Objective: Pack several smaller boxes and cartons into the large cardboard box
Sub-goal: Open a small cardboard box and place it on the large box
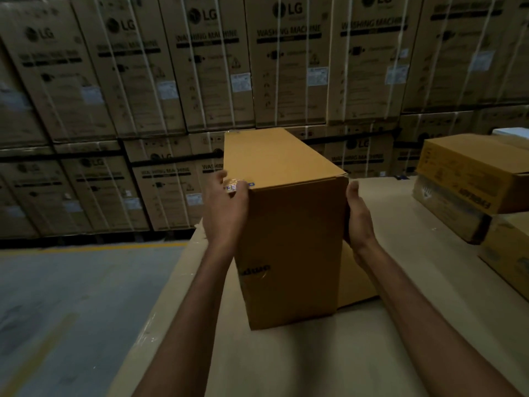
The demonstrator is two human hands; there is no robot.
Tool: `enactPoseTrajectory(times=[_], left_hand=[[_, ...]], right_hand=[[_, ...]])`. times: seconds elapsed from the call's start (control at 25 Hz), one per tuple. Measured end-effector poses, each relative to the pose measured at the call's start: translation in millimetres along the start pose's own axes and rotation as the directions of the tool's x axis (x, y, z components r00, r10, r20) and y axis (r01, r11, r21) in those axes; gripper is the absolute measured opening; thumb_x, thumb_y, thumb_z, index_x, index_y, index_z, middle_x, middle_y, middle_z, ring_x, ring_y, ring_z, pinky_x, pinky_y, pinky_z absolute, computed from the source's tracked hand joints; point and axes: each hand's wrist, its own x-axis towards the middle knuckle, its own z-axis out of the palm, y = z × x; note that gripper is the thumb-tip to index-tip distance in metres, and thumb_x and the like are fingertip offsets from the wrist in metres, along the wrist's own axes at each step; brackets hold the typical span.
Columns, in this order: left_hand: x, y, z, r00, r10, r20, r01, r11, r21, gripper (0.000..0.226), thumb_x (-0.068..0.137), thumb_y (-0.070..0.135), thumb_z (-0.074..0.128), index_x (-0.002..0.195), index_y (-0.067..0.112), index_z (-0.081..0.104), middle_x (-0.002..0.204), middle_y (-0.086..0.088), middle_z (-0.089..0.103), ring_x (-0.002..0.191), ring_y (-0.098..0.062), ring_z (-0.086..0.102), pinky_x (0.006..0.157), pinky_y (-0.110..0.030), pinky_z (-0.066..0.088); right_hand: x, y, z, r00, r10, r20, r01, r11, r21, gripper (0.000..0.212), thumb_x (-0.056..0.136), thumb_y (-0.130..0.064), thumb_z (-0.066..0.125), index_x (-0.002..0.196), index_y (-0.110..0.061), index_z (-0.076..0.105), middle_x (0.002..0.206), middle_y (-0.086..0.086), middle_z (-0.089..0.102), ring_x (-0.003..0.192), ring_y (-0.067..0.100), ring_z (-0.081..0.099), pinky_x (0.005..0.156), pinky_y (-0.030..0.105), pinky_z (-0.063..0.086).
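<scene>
Setting: you look down over a pale cardboard-covered work surface [286,362] in a dim warehouse.
Carton in your hands: a tall plain brown cardboard carton [289,239] stands upright at the middle of the surface, its lower edge resting on it. Blue lettering shows low on its near face, too blurred to read.
Left hand: your left hand [226,207] lies flat against the carton's left side near the top corner, fingers spread and curled over the edge, beside a small blue and white label.
Right hand: your right hand [357,216] presses its palm to the carton's right side, fingers together, thumb pointing up. Both hands clasp the carton between them.
Beneath: a flat brown cardboard sheet [357,282] lies just behind the carton on the right, touching it.
Right edge: a stack of printed yellow-brown cartons [469,179] sits well apart from your hands.
Background: a wall of large strapped washing machine boxes [257,67] stands behind a grey floor [71,296] with a yellow line.
</scene>
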Motion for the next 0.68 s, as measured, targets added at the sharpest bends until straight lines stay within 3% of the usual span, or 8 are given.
enactPoseTrajectory(times=[0.08,0.16,0.24,0.32,0.44,0.52,0.6,0.68], left_hand=[[6.8,12.5,3.3,0.960,0.279,0.022,-0.271,0.902,0.335,0.036,0.098,0.044,0.054,0.131,0.030,0.061,0.149,0.006,0.049,0.139,-0.019,0.044,0.112,-0.051,0.039],[7.2,31.5,12.8,0.862,0.456,0.221,-0.504,0.725,0.469,0.039,0.101,0.054,0.047,0.127,0.032,0.065,0.142,0.008,0.059,0.139,-0.016,0.045,0.117,-0.054,0.029],[3.6,45.5,26.4,0.786,0.467,0.405,-0.617,0.642,0.456,0.055,0.098,0.069,0.042,0.134,0.033,0.061,0.138,0.009,0.064,0.132,-0.013,0.053,0.116,-0.053,0.032],[1.6,49.2,34.7,0.775,0.437,0.456,-0.630,0.594,0.501,0.067,0.093,0.078,0.038,0.142,0.035,0.055,0.145,0.010,0.058,0.135,-0.013,0.051,0.117,-0.056,0.027],[8.8,43.5,24.7,0.899,0.277,0.339,-0.438,0.586,0.682,0.086,0.085,0.091,0.018,0.144,0.040,0.053,0.160,0.006,0.041,0.150,-0.025,0.034,0.116,-0.072,0.008],[17.6,35.4,11.0,0.975,0.097,0.198,-0.205,0.728,0.654,0.090,0.083,0.093,0.019,0.143,0.036,0.056,0.166,-0.004,0.030,0.150,-0.034,0.030,0.115,-0.071,0.018],[31.1,26.8,-3.4,0.977,-0.145,0.154,0.076,0.920,0.384,0.085,0.086,0.085,0.042,0.149,0.029,0.051,0.164,-0.011,0.032,0.145,-0.036,0.038,0.114,-0.062,0.036],[41.2,14.0,-17.1,0.935,-0.305,0.184,0.303,0.952,0.038,0.084,0.085,0.068,0.066,0.155,0.028,0.042,0.160,-0.010,0.038,0.139,-0.033,0.045,0.110,-0.056,0.044]], right_hand=[[4.7,-11.0,-0.1,0.999,-0.030,-0.020,0.029,0.999,-0.038,0.085,0.070,-0.098,0.053,0.123,-0.033,0.059,0.125,0.000,0.067,0.115,0.026,0.066,0.098,0.060,0.054],[0.8,-16.1,2.1,0.999,-0.051,0.004,0.051,0.997,-0.060,0.079,0.070,-0.084,0.070,0.126,-0.030,0.055,0.123,-0.002,0.066,0.112,0.022,0.067,0.094,0.054,0.058],[-7.9,-6.9,0.3,0.994,-0.086,0.066,0.094,0.987,-0.132,0.087,0.070,-0.063,0.085,0.141,-0.030,0.048,0.127,-0.009,0.064,0.112,0.012,0.065,0.091,0.038,0.060],[-13.8,11.5,-4.4,0.990,-0.109,0.091,0.127,0.964,-0.234,0.104,0.064,-0.056,0.091,0.150,-0.031,0.038,0.132,-0.012,0.059,0.117,0.007,0.060,0.090,0.028,0.056],[-11.4,23.3,-9.6,0.986,-0.133,0.097,0.154,0.957,-0.247,0.115,0.060,-0.055,0.095,0.154,-0.034,0.032,0.142,-0.009,0.055,0.126,0.014,0.058,0.096,0.032,0.055],[-4.8,16.5,-9.2,0.978,-0.155,0.140,0.183,0.958,-0.220,0.114,0.062,-0.049,0.096,0.155,-0.035,0.032,0.146,-0.008,0.053,0.129,0.014,0.055,0.097,0.030,0.054],[-1.1,6.3,-2.4,0.969,-0.163,0.185,0.206,0.946,-0.250,0.119,0.059,-0.047,0.098,0.156,-0.033,0.031,0.144,-0.009,0.053,0.130,0.015,0.055,0.097,0.031,0.053],[-3.0,-4.8,9.7,0.963,-0.166,0.213,0.228,0.923,-0.310,0.121,0.056,-0.047,0.098,0.156,-0.030,0.032,0.137,-0.011,0.055,0.130,0.019,0.056,0.103,0.037,0.053]])
